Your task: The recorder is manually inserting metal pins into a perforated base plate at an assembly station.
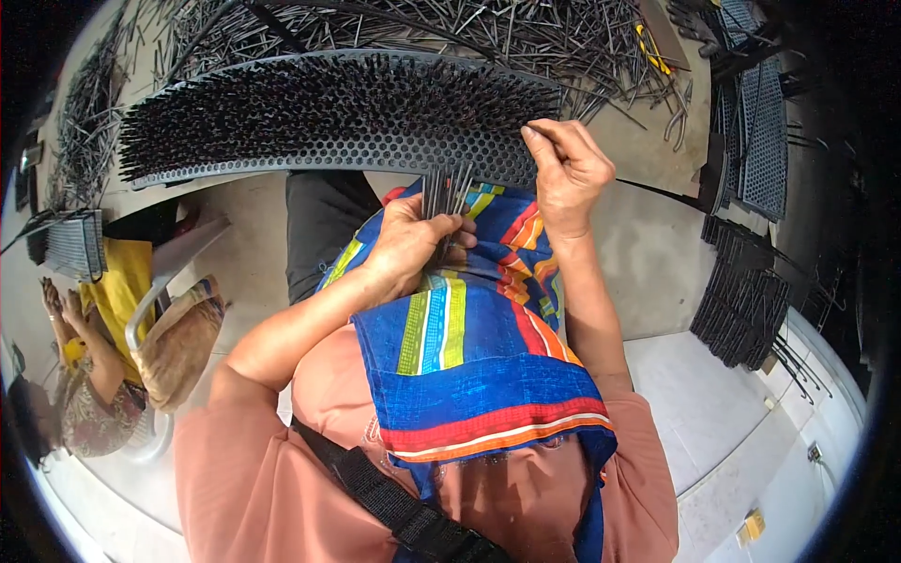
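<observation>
A long, curved dark board [413, 153] full of round holes lies across in front of me. Thin dark rods [347, 94] stand densely in its far part, while the strip of holes nearest me is bare. My left hand [413, 235] is closed around a bundle of thin dark rods [445, 192], their tips pointing up at the board's near edge. Over the board's right end, my right hand [571, 169] is held in a pinch, thumb against forefinger. Whatever is between those fingertips is too small to make out.
Loose rods [526, 33] are heaped on the table [648, 141] behind the board. Yellow-handled pliers [652, 49] lie at the far right. Stacked dark pieces [741, 296] stand at right. At left, another person [99, 375] sits near a chair [155, 310]. A striped cloth [488, 375] covers my lap.
</observation>
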Demonstrator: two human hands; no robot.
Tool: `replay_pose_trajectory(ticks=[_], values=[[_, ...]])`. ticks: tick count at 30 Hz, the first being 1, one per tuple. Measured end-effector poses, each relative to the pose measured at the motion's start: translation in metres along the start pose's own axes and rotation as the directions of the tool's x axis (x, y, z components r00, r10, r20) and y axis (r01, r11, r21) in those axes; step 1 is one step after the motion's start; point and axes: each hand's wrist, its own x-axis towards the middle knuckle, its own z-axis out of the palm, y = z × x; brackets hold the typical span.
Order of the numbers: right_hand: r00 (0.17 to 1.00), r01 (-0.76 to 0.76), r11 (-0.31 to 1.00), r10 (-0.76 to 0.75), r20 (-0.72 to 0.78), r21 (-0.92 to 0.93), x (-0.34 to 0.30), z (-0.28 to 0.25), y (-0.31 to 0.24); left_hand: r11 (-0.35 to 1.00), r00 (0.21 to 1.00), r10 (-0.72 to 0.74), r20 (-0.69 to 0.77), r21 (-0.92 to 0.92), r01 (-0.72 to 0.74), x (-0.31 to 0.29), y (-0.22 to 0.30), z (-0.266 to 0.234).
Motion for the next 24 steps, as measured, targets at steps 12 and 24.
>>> replay_pose_trajectory(ticks=[12,24], values=[[0.649,-0.752,0.541,0.512,0.563,0.376,-0.05,0.008,-0.009,0.999,0.993,-0.031,0.111,-0.025,0.034,-0.013,0.009,0.001],[0.986,-0.121,0.922,0.156,-0.066,0.366,-0.012,0.026,-0.017,0.992,0.997,0.041,-0.073,-0.114,-0.049,-0.008,0.003,-0.008]])
